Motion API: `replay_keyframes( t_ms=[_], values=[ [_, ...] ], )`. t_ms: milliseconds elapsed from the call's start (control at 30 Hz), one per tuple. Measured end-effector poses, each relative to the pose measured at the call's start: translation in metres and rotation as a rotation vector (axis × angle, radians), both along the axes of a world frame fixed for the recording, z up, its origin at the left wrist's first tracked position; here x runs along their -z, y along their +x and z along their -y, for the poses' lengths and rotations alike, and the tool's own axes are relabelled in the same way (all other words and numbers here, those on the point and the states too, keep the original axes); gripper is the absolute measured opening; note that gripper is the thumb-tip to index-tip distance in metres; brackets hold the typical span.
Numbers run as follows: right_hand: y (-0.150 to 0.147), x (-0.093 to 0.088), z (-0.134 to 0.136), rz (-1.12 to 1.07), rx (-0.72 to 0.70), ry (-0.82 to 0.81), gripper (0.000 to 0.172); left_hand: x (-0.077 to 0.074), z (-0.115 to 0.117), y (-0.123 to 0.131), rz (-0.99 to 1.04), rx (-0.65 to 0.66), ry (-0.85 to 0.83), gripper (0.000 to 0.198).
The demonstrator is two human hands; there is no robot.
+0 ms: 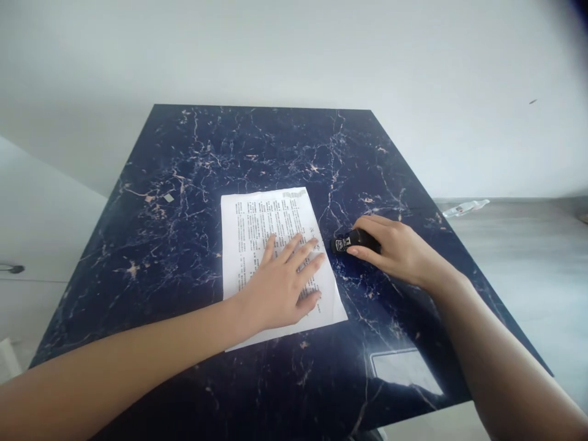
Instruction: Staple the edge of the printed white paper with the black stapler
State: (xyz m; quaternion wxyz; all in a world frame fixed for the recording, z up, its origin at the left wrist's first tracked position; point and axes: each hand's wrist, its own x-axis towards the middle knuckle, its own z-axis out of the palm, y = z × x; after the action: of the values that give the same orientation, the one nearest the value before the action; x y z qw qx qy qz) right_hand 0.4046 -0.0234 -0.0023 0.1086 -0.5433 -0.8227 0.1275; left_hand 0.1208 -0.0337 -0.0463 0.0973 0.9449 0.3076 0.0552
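A printed sheet of paper (pixel 257 214) lies on the dark blue marbled table, its lines of text running up and down in my view. My left hand (pixel 287 282) rests flat on the sheet with its fingers spread, covering part of the print. Just right of the paper, my right hand (pixel 390 248) grips a black stapler (pixel 342 245). The stapler's front end points left, close to the sheet's right edge. My palm and fingers hide its rear part.
The table (pixel 285 147) has a far edge near the white wall (pixel 275 49). A bright rectangular patch (pixel 404 370), perhaps a reflection, shows at the near right. Beyond the right edge, a clear plastic item (pixel 466 208) lies on the floor.
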Motion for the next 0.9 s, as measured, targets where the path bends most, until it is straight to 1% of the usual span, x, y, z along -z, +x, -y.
replay_keyframes(
  t_ms=[167,267,333,400,467,533,600,700,800,900],
  values=[
    [0.004,-0.002,0.001,0.044,-0.071,-0.014,0.025,0.002,-0.005,-0.001,0.008,0.003,0.012,0.061],
    [0.008,-0.003,0.001,0.031,-0.087,-0.031,0.032,-0.002,-0.001,-0.001,0.017,-0.014,0.042,0.059],
    [0.013,-0.002,-0.001,0.012,-0.099,-0.044,0.035,-0.006,0.012,0.001,0.022,-0.040,0.089,0.055],
    [0.019,0.000,-0.003,-0.007,-0.117,-0.058,0.036,-0.010,0.032,0.003,0.021,-0.045,0.125,0.053],
    [0.023,0.002,-0.006,-0.022,-0.125,-0.072,0.033,-0.011,0.055,0.007,0.020,-0.012,0.132,0.057],
    [0.022,0.003,-0.006,-0.038,-0.095,-0.061,0.030,-0.009,0.072,0.010,0.011,0.026,0.159,0.062],
    [0.012,0.005,-0.005,-0.067,-0.034,-0.013,0.026,-0.007,0.079,0.012,-0.002,0.063,0.180,0.063],
    [-0.016,0.007,0.002,-0.174,0.038,0.089,0.028,-0.006,0.077,0.014,-0.019,0.088,0.220,0.058],
    [-0.050,0.010,0.010,-0.268,0.015,0.143,0.035,-0.005,0.075,0.016,-0.024,0.104,0.272,0.057],
    [-0.081,0.011,0.015,-0.271,-0.068,0.136,0.040,0.000,0.078,0.016,-0.012,0.095,0.296,0.058]
  ],
)
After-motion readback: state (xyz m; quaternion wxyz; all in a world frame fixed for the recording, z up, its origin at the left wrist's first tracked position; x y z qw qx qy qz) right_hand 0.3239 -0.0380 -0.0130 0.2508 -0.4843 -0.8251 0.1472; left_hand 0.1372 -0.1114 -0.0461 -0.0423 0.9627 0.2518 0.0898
